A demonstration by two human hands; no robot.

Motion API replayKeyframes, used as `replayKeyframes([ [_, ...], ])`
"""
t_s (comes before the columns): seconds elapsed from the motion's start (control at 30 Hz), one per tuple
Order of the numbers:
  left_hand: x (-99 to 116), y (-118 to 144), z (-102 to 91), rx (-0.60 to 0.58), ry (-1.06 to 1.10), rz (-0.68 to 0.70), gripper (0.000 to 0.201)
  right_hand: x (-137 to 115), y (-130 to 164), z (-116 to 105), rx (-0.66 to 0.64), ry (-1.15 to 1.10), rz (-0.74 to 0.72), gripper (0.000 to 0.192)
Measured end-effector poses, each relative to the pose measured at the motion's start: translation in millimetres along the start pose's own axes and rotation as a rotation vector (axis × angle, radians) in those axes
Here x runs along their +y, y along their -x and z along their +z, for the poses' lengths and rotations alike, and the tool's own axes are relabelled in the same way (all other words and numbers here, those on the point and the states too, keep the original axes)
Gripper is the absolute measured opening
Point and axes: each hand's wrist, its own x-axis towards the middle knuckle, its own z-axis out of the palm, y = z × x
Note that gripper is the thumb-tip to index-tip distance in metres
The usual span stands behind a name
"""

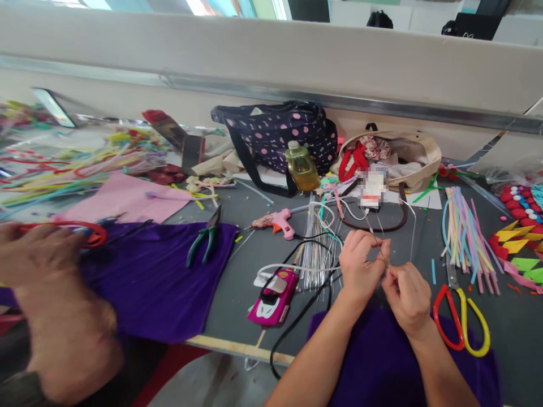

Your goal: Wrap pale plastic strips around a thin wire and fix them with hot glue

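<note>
Thin, springy grey wire point(384, 257), probably light and slippery: left hand point(360, 265) and right hand point(408, 297) fingertips are pinching it together, near centre.

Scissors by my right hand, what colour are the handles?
One scissors handle is red, the other yellow; head view shows them, beside the right hand.

Both forearms enter from the lower edge and converge toward centre frame. The left hand point(360, 263) is raised, thumb and forefinger pinched together at the fingertips. The right hand point(408, 294) sits just beside it, slightly lower, fingers curled inward in a matching pinch. The fingertips of both hands nearly meet.
</note>
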Motion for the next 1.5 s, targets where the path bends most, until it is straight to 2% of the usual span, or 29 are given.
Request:
replayKeyframes([
  [0.13, 3.0, -0.1, -0.1, -0.005, 0.058, -0.058, 0.016, 0.3, -0.2, 0.3, 0.011, -0.03, 0.03, 0.015],
  [0.2, 4.1, -0.6, -0.5, -0.031, 0.132, -0.137, 0.019, 0.7, 0.5, 0.4, 0.026, -0.07, 0.078, 0.014],
  [0.3, 3.4, -2.2, -0.9, -0.101, 0.346, -0.364, 0.022, 0.5, 1.7, -0.6, 0.04, -0.169, 0.204, 0.011],
  [0.47, -2.3, -6.3, 0.4, -0.207, 0.831, -0.787, 0.018, -2.2, 2.4, -3.3, 0.054, -0.412, 0.488, 0.011],
  [0.63, -4.6, -9.8, -0.6, -0.295, 1.098, -0.974, 0.02, 0.5, 3.5, -2.2, 0.058, -0.758, 0.767, 0.014],
  [0.8, -5.5, -10.9, -3.4, -0.392, 1.237, -0.99, 0.024, 5.9, 5.0, 0.9, 0.054, -1.09, 0.901, 0.017],
  [1.0, -6.0, -11.2, -4.8, -0.463, 1.315, -0.982, 0.032, 3.3, 1.8, 0.0, 0.011, -1.262, 0.962, 0.021],
  [1.3, -5.5, -10.2, -2.9, -0.372, 1.063, -0.902, 0.028, 8.4, 3.3, 2.9, 0.077, -1.105, 0.978, 0.022],
  [1.5, -6.0, -10.9, -2.3, -0.327, 0.929, -0.857, 0.024, 9.1, 4.6, 4.7, 0.037, -1.027, 0.961, 0.022],
])
